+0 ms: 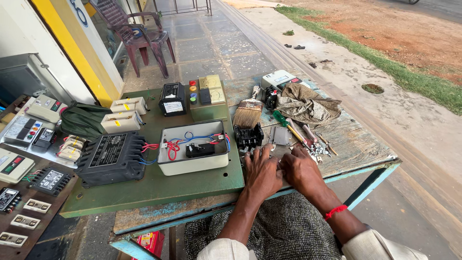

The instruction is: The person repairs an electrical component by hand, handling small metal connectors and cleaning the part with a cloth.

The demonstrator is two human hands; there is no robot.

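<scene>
- Your left hand (262,173) and your right hand (301,169) rest side by side near the front edge of the wooden table (356,144), fingers curled down over small parts; what they pinch is hidden, so I cannot tell the grip of either.
- A red thread (335,211) circles your right wrist.
- Just beyond your left fingertips sits a black switch block (248,136), and beside it a small grey metal plate (279,136).
- Loose screws (318,150) lie scattered just right of your right hand.
- To your left, on the green board (159,183), stands an open white box (193,147) with red and blue wires inside.
- Left of that box is a black finned unit (111,157).
- Farther off lie a green-handled screwdriver (287,126), a paintbrush (248,112) and a crumpled cloth (308,105).
- At the far end stands a dark plastic chair (137,34).
</scene>
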